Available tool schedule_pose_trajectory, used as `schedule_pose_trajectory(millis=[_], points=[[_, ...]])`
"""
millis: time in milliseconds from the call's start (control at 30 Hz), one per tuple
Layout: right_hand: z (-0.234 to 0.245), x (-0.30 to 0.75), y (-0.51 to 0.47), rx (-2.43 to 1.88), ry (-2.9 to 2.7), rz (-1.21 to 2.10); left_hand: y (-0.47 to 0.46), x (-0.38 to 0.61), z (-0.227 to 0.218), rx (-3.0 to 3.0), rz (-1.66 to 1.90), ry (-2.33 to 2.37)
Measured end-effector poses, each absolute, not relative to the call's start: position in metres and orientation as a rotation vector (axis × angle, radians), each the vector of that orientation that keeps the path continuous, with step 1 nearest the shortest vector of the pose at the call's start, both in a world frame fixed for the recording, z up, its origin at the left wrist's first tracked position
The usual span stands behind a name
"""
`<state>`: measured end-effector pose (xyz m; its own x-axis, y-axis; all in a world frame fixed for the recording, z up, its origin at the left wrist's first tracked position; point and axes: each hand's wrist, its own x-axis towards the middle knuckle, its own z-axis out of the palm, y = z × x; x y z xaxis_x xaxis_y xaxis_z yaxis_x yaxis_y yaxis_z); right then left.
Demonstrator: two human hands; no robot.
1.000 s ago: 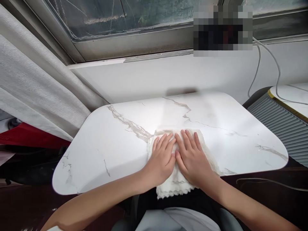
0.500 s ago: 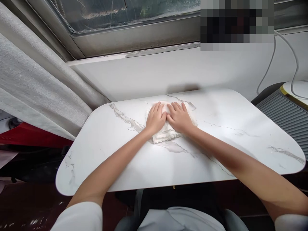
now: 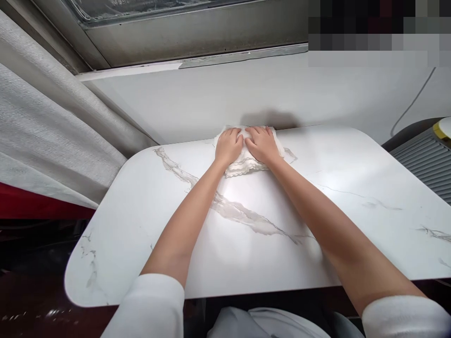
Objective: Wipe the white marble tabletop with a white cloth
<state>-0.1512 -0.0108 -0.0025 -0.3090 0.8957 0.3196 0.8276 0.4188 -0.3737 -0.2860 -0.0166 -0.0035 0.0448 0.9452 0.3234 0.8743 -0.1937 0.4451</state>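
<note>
A bunched white cloth (image 3: 243,164) lies at the far edge of the white marble table (image 3: 141,220), against the wall. My left hand (image 3: 228,146) presses flat on its left part, fingers stretched forward. My right hand (image 3: 261,144) presses on its right part beside the left, fingers likewise extended and lying on the fabric. Both arms reach straight out across the tabletop. Most of the cloth is hidden under my hands.
A white wall and a window sill (image 3: 197,63) rise just behind the table. A grey-white curtain (image 3: 45,136) hangs at the left. A ribbed grey appliance (image 3: 426,159) stands at the right, with a cable (image 3: 412,105) on the wall above it.
Both hands have pushed the cloth from the near edge across the table to the far edge by the wall. The cloth has bunched up smaller.
</note>
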Motion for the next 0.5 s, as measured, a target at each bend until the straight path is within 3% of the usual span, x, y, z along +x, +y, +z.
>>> schedule_pose_trajectory(millis=[500], points=[[-0.004, -0.188, 0.002, -1.548, -2.157, 0.06, -0.002, -0.314, 0.003, 2.251, 0.686, 1.922]])
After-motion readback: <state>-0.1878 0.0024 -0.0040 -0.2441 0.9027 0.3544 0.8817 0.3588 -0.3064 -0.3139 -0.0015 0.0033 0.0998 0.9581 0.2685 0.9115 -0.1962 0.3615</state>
